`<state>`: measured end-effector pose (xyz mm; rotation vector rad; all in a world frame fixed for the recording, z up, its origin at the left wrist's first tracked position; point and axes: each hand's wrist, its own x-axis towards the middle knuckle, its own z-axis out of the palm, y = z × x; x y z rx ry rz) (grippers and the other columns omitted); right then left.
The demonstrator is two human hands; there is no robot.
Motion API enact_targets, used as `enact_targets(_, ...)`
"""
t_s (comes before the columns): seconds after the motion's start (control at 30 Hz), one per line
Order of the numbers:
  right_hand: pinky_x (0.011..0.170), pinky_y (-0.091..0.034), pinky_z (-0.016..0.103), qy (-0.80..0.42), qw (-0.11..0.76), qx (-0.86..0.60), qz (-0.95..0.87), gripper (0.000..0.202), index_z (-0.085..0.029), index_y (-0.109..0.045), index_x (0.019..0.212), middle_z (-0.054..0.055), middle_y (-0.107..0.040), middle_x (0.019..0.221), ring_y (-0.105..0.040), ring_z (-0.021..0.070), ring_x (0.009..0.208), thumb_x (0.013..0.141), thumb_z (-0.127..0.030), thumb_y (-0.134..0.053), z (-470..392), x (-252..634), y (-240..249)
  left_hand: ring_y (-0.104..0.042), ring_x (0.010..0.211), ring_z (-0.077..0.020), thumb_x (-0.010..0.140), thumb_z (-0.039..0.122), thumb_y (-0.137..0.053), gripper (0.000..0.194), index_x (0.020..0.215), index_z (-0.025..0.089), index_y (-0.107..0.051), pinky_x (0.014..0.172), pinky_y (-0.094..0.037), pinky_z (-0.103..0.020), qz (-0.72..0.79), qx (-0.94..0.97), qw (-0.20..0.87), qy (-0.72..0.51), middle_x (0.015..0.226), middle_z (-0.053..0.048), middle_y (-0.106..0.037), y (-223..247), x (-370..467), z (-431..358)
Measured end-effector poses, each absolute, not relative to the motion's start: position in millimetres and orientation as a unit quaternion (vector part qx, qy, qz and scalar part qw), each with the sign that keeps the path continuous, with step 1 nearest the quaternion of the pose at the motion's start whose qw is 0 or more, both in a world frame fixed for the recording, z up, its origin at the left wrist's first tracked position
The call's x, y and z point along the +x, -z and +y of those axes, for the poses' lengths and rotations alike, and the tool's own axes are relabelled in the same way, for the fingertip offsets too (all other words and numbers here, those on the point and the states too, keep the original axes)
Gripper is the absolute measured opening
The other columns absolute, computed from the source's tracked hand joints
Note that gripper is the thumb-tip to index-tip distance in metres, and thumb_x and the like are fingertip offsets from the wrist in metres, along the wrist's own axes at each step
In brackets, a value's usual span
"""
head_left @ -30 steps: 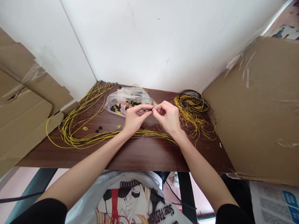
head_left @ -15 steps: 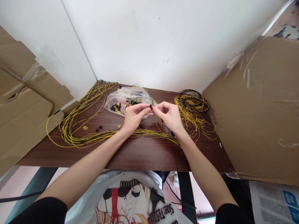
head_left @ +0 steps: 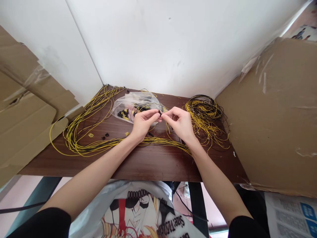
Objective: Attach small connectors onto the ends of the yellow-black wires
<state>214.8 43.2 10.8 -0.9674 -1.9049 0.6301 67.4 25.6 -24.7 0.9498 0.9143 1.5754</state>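
Between my two hands, over the middle of the table, is a small black connector (head_left: 159,112). My left hand (head_left: 143,123) pinches it between thumb and fingers. My right hand (head_left: 178,121) is closed in a pinch at its right side, where a thin wire seems to enter; the fingertips hide the exact contact. Just behind them lies a clear plastic bag (head_left: 135,99) with black and yellow small parts in it. Under my forearms runs a long bundle of yellow and black wires (head_left: 81,150).
A tangled coil of yellow and black wires (head_left: 205,110) lies at the right. Loose black parts (head_left: 107,135) and a yellow piece (head_left: 90,135) are on the brown table (head_left: 148,165). Cardboard (head_left: 269,115) walls the right side, more cardboard (head_left: 29,109) the left. A white wall (head_left: 158,49) rises behind.
Both hands stay at the same spot over the table, with the black connector still between them. Only slight finger movement shows.
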Motion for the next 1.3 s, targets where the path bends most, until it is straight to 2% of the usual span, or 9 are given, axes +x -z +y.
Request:
enact_targets(0.13,0.055,-0.04,0.025,-0.244,0.421,-0.372,-0.791,0.012,-0.019,-0.073,0.085,0.002,-0.059,0.076,-0.049,0.0101,0.062,0.082,-0.021,-0.061,47.0,218.7,-11.3,-0.066,0.068,-0.0132,0.059,0.03,-0.082,0.026,0.08,0.016,-0.074,0.079,-0.054,-0.032,0.364,0.365,0.555,-0.653,0.082,-0.005,-0.073,24.4,66.8,26.7)
enact_targets(0.23,0.055,-0.041,0.025,-0.24,0.429,-0.372,-0.787,0.013,-0.02,-0.073,0.087,0.001,-0.057,0.075,-0.05,0.0102,0.062,0.082,-0.019,-0.061,47.6,218.9,-11.1,-0.065,0.066,-0.0108,0.059,0.029,-0.082,0.025,0.079,0.016,-0.074,0.078,-0.054,-0.03,0.358,0.354,0.567,-0.652,0.081,-0.003,-0.073,23.4,66.8,26.6)
enact_targets(0.4,0.055,-0.041,0.025,-0.228,0.446,-0.383,-0.777,0.006,-0.018,-0.07,0.08,0.0,-0.059,0.069,-0.049,0.0094,0.057,0.079,-0.019,-0.064,45.3,216.7,-11.1,-0.061,0.062,-0.0096,0.058,0.028,-0.082,0.025,0.078,0.015,-0.073,0.068,-0.052,-0.026,0.38,0.357,0.55,-0.652,0.073,-0.002,-0.069,22.6,66.9,26.8)
enact_targets(0.6,0.054,-0.04,0.024,-0.225,0.439,-0.384,-0.781,0.009,-0.016,-0.065,0.071,0.0,-0.058,0.066,-0.048,0.0091,0.057,0.078,-0.019,-0.061,43.4,215.6,-12.0,-0.06,0.061,-0.0087,0.059,0.031,-0.082,0.028,0.08,0.015,-0.072,0.068,-0.05,-0.027,0.386,0.366,0.554,-0.64,0.072,-0.001,-0.068,22.6,66.7,26.3)
enact_targets(0.97,0.052,-0.035,0.023,-0.446,0.415,-0.401,-0.684,0.019,-0.014,-0.066,0.07,0.0,-0.061,0.063,-0.047,0.0086,0.054,0.073,-0.033,-0.066,51.5,218.6,-7.6,-0.063,0.062,-0.0104,0.055,0.029,-0.084,0.028,0.077,0.015,-0.073,0.07,-0.053,-0.028,0.359,0.365,0.589,-0.626,0.075,-0.003,-0.07,17.3,66.8,23.7)
enact_targets(1.3,0.052,-0.033,0.023,-0.534,0.388,-0.416,-0.626,0.02,-0.015,-0.06,0.056,-0.002,-0.054,0.055,-0.042,0.0075,0.052,0.069,-0.03,-0.066,52.0,218.2,-10.8,-0.063,0.065,-0.0108,0.058,0.03,-0.083,0.028,0.078,0.013,-0.073,0.069,-0.053,-0.027,0.356,0.385,0.586,-0.618,0.078,-0.004,-0.07,16.8,66.6,22.6)
